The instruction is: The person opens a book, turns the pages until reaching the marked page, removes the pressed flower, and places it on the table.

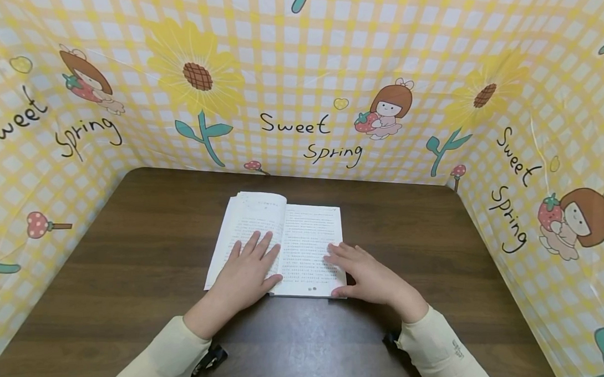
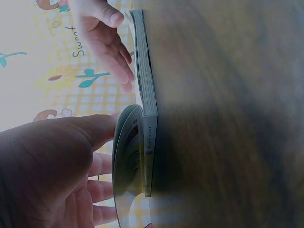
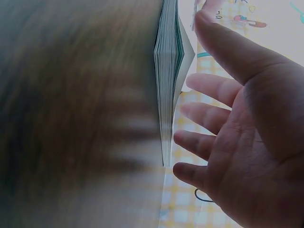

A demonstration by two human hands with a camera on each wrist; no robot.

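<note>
An open book (image 1: 309, 232) with printed pages lies on the brown table in the head view. My left hand (image 1: 245, 273) rests on its left page with the fingers straight and spread. My right hand (image 1: 372, 275) is at the right page's outer edge, fingers loosely extended and pinching nothing; whether the fingertips touch the paper I cannot tell. In the left wrist view the cover and left pages (image 2: 127, 156) bow out under the left hand, beside the thick page block (image 2: 145, 61). The right wrist view shows the page edges (image 3: 167, 71) next to the right hand's spread fingers.
The wood-grain table (image 1: 148, 232) extends around the book. A yellow checked cloth (image 1: 277, 56) printed with flowers and cartoon figures walls it at the back and both sides. Dark straps (image 1: 208, 362) sit at the cuffs of the light sleeves.
</note>
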